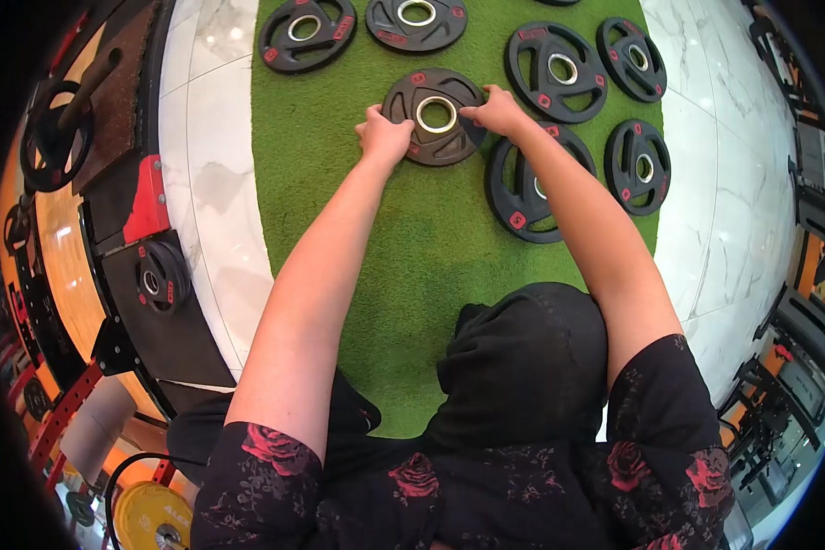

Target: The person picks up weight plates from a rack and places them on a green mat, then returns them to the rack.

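Note:
A black weight plate point(422, 99) with red marks and a metal centre ring lies on the green turf point(412, 238), between my two hands. My left hand point(385, 137) grips its left edge, the fingers bent round the rim. On the opposite side my right hand point(497, 111) holds the upper right rim, with the thumb over the plate's face near the ring. Just right of it, a larger plate point(518, 221) lies partly under my right forearm. The fingertips beneath the rim are hidden.
Two plates point(307, 35) point(416, 23) lie at the top left of the turf. More plates point(556, 71) point(632, 60) point(637, 167) rest on the right. Small stacked plates point(162, 277) sit at the left, near a red bracket point(148, 199). A yellow plate point(153, 515) stands bottom left.

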`<action>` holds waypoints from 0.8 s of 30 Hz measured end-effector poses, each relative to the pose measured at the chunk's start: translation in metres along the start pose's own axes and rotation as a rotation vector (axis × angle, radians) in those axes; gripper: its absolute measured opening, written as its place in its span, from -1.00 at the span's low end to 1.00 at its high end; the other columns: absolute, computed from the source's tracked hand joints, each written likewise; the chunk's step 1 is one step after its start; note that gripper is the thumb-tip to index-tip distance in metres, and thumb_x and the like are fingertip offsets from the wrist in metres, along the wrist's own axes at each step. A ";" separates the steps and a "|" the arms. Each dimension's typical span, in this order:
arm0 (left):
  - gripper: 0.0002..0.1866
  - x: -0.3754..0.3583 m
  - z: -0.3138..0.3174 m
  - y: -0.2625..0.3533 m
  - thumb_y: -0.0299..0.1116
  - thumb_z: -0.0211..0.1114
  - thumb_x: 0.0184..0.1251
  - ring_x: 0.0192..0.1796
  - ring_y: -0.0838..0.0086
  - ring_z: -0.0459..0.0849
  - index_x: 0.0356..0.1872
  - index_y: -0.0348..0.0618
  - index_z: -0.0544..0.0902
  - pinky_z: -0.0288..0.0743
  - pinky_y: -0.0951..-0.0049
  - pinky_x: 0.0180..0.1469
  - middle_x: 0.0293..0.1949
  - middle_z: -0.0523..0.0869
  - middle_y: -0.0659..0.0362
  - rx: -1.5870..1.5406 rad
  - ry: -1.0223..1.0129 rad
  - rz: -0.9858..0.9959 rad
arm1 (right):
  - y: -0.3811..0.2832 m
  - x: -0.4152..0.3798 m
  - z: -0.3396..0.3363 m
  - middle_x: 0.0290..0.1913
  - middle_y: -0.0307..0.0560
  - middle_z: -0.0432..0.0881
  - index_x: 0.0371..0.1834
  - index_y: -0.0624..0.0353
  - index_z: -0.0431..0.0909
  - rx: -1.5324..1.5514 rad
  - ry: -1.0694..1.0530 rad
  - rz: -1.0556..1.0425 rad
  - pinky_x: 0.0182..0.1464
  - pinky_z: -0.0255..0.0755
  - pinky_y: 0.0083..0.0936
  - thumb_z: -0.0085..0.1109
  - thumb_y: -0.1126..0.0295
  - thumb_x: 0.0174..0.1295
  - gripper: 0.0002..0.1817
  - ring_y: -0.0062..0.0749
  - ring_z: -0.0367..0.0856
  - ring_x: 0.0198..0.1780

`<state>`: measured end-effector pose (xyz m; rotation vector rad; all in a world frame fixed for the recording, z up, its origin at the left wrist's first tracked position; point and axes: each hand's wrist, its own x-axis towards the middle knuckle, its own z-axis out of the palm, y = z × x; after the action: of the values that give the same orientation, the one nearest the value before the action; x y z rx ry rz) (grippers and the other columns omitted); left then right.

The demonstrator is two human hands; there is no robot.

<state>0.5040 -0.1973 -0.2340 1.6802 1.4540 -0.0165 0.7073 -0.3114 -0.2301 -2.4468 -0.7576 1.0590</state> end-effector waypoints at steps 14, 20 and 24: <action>-0.57 -0.015 -0.013 -0.006 -0.15 0.36 0.44 -0.03 0.21 0.67 0.17 -0.11 0.49 0.45 -0.29 0.10 0.07 0.64 0.06 -0.630 -0.306 -0.395 | -0.054 -0.021 0.022 0.41 0.43 0.28 0.45 0.30 0.21 0.006 0.114 0.273 0.41 0.33 -0.05 0.69 0.13 -0.13 0.10 0.29 0.31 0.42; -0.54 -0.014 -0.052 -0.018 -0.08 0.31 0.50 0.05 0.21 0.63 0.23 -0.07 0.42 0.50 -0.27 0.07 0.05 0.63 0.09 -0.653 -0.216 -0.385 | -0.064 -0.015 0.027 0.18 0.40 0.57 0.26 0.35 0.23 0.041 0.051 -0.042 0.24 0.50 -0.16 0.70 0.11 -0.08 -0.02 0.13 0.59 0.24; -0.52 -0.004 -0.118 -0.027 -0.07 0.28 0.52 -0.03 0.22 0.67 0.25 -0.09 0.39 0.61 -0.21 0.00 0.04 0.64 0.08 -0.577 -0.250 -0.278 | -0.123 -0.032 0.032 0.15 0.43 0.58 0.21 0.38 0.19 -0.019 0.020 -0.141 0.20 0.52 -0.14 0.68 0.06 -0.05 -0.03 0.17 0.61 0.20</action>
<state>0.4205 -0.1307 -0.1768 0.9692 1.3293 0.0362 0.6244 -0.2305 -0.1695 -2.3764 -0.9234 0.9769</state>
